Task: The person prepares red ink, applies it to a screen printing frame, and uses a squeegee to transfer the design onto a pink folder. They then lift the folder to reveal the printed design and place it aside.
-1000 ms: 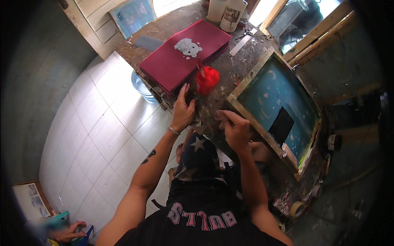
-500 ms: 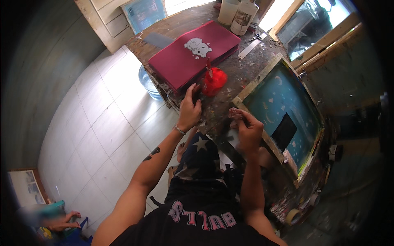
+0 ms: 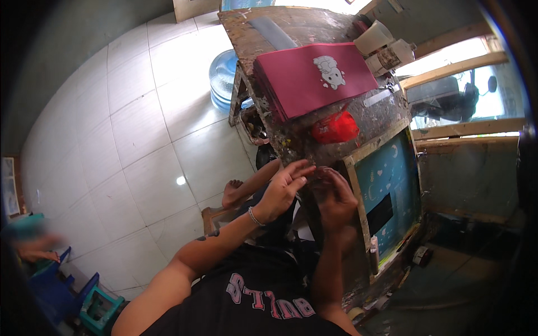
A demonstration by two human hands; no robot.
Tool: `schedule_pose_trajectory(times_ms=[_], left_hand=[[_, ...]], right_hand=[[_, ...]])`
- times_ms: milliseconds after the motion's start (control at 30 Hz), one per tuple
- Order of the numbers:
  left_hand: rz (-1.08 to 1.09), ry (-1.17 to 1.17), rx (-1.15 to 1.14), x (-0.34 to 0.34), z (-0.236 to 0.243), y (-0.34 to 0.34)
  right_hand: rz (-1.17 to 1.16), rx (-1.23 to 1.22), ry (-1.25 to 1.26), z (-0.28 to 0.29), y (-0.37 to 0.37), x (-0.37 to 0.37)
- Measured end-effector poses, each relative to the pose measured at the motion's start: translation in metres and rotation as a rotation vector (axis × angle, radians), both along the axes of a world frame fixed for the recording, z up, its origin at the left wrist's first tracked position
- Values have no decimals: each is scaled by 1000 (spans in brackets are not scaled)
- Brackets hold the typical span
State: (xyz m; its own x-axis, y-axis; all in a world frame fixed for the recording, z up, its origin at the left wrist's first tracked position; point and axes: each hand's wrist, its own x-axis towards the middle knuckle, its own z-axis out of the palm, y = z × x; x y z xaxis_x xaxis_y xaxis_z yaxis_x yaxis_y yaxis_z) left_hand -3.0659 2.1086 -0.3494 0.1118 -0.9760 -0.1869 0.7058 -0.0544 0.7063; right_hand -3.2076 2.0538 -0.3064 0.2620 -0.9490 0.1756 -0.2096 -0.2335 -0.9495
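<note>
My left hand (image 3: pixel 284 190) is raised at the near edge of the worktable, its fingers stretched toward my right hand (image 3: pixel 336 200). The fingertips of both hands nearly meet; I cannot tell whether they touch. My right hand is blurred, its fingers bent together round a small crumpled rag that is mostly hidden now. Just beyond the hands sits a red cup-like container (image 3: pixel 336 129) with a stick-like tool in it. Behind that lies a stack of dark pink sheets (image 3: pixel 302 75), the top one printed with a white cartoon animal.
A wooden-framed printing screen (image 3: pixel 351 168) with blue mesh and a black patch lies to the right. Scissors, a ruler (image 3: pixel 381 96), a white bottle (image 3: pixel 390 57) and a pale cup (image 3: pixel 374 37) stand or lie behind. A water jug (image 3: pixel 223 78) is on the tiled floor. Another person (image 3: pixel 31 238) is far left.
My view has swung, so the table sits further right. My left hand has left the edge of the pink stack and come close to my right hand, which stays closed.
</note>
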Motion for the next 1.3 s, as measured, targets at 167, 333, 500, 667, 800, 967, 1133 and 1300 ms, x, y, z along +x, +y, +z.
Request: schedule_pose_trajectory(times_ms=[167, 333, 500, 667, 800, 967, 1133, 1300], left_hand=[[-20, -69, 100, 2, 0, 11], [65, -17, 98, 7, -16, 18], [48, 11, 147, 14, -20, 15], [63, -22, 94, 9, -25, 13], [55, -80, 102, 10, -21, 13], [104, -103, 206, 20, 4, 8], [327, -493, 69, 12, -7, -5], [439, -767, 12, -3, 9, -32]], right_hand=[[88, -211, 321, -6, 3, 20], [197, -61, 420, -2, -3, 18], [243, -30, 524, 6, -3, 21], [232, 43, 548, 12, -1, 14], [188, 146, 465, 16, -4, 7], [-74, 291, 273, 20, -29, -22], [-179, 201, 116, 40, -61, -45], [-182, 154, 4, 40, -108, -51]])
